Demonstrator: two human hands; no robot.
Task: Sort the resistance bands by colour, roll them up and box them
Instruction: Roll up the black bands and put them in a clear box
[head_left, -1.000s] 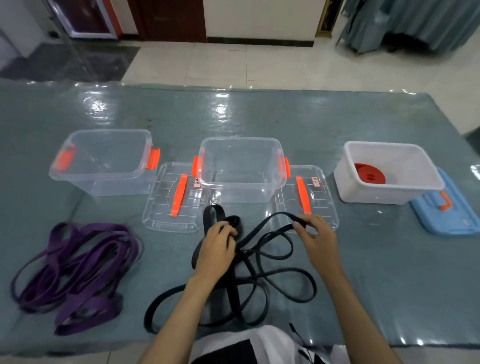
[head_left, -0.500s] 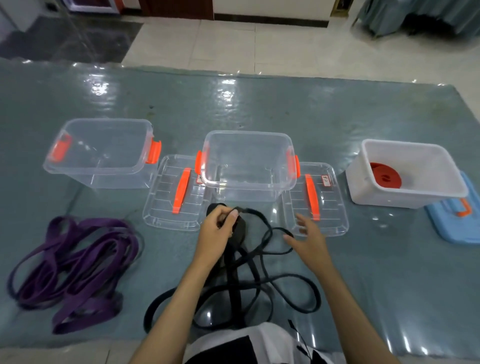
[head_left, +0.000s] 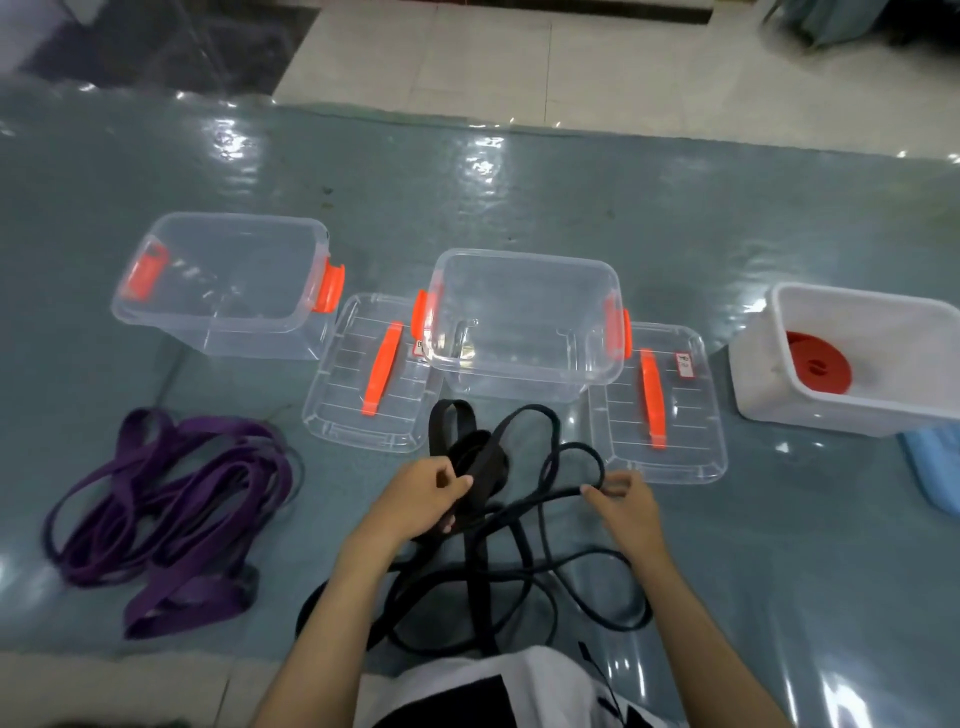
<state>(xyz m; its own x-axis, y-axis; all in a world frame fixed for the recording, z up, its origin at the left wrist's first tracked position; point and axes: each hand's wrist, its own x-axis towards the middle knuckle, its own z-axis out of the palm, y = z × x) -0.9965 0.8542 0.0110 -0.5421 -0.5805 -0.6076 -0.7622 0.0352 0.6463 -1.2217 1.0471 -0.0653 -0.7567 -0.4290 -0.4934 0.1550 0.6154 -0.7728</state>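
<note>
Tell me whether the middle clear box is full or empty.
Empty. The middle clear box shows only its bare bottom through the open top; its lid lies beside it on the table.

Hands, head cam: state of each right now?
Left hand: grips the partly rolled black band.
Right hand: pinches a loose strand of the same black band.

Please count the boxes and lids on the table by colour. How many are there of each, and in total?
Clear boxes: 2
White box: 1
Clear lids: 2
Blue lid: 1, partly cut off at the frame edge
Total: 6
</note>
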